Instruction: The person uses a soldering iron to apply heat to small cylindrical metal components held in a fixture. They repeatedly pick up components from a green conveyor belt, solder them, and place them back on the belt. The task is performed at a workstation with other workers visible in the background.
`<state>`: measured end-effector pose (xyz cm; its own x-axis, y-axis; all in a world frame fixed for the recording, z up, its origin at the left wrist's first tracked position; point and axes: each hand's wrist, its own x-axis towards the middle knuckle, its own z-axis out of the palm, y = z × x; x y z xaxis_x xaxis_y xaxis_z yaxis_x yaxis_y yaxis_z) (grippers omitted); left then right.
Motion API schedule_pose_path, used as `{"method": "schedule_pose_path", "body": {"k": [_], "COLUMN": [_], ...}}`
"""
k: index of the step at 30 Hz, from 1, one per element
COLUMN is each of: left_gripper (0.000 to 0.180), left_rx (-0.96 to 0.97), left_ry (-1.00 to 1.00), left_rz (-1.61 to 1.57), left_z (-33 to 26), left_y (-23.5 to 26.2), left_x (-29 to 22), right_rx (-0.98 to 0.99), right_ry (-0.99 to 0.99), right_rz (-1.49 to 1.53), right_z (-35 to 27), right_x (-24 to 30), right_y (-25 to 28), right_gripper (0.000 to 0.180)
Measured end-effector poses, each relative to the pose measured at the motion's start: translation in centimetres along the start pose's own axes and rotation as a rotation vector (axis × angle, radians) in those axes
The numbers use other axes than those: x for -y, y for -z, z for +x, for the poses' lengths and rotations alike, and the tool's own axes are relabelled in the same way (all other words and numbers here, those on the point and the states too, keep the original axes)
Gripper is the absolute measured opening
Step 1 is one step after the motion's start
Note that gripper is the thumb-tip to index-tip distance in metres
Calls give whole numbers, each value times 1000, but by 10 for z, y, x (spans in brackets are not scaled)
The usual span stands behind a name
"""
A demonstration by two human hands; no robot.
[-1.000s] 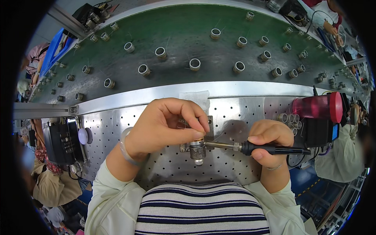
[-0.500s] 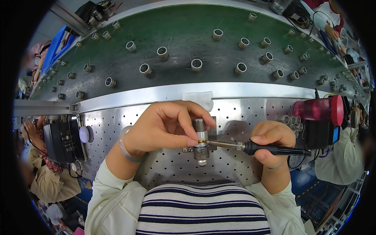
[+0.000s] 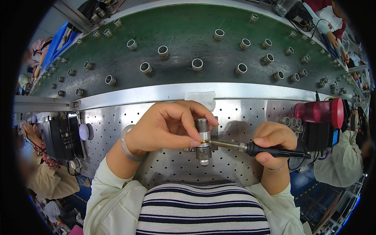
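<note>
In front of me a metal cylinder (image 3: 203, 138) sits on a dark metal fixture (image 3: 203, 153) that ends in a rounded silver tip. My left hand (image 3: 168, 127) pinches the cylinder's side with thumb and forefinger, the other fingers curled behind it. A thin yellowish band shows beside the thumb tip. My right hand (image 3: 274, 143) grips a soldering iron (image 3: 258, 149) by its black handle. The iron's metal shaft points left, and its tip meets the cylinder near the yellowish band. Whether solder or wire lies under my left fingertips, I cannot make out.
Beyond the perforated metal worktop (image 3: 243, 172) runs a green belt (image 3: 176, 27) dotted with several metal rings bearing thin wires. At right are a pink jar (image 3: 319, 112), a black box (image 3: 319, 135) and stacked rings (image 3: 291, 122). A white cloth (image 3: 200, 98) lies ahead. Other people sit on both sides.
Both hands, the cylinder and the iron appear slightly further right, along with the background. The grip and the iron's contact look the same.
</note>
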<state>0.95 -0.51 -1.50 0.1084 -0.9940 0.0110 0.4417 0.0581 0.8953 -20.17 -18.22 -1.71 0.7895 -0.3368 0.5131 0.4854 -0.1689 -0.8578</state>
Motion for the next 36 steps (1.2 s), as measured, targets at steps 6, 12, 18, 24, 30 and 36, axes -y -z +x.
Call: {"method": "schedule_pose_path", "body": {"k": [6, 12, 18, 24, 30, 36], "left_gripper": [14, 43, 61, 67, 68, 73], "left_rx": [15, 0, 12, 20, 22, 4], "left_ry": [9, 148, 197, 199, 201, 259], "left_rz": [2, -161, -140, -142, -121, -121], "left_z": [1, 2, 4, 7, 8, 10], "left_y": [1, 0, 0, -1, -5, -7], "left_x": [0, -2, -3, -3, -9, -10], "right_rx": [17, 62, 87, 109, 122, 10], "right_ry": [2, 25, 38, 66, 72, 32], "right_rz": [-28, -65, -80, -80, -98, 4], "right_z": [0, 2, 4, 5, 6, 0], "right_x": [1, 2, 4, 3, 5, 2], "right_y": [2, 5, 7, 9, 11, 17], "right_gripper": [26, 26, 26, 26, 26, 23]}}
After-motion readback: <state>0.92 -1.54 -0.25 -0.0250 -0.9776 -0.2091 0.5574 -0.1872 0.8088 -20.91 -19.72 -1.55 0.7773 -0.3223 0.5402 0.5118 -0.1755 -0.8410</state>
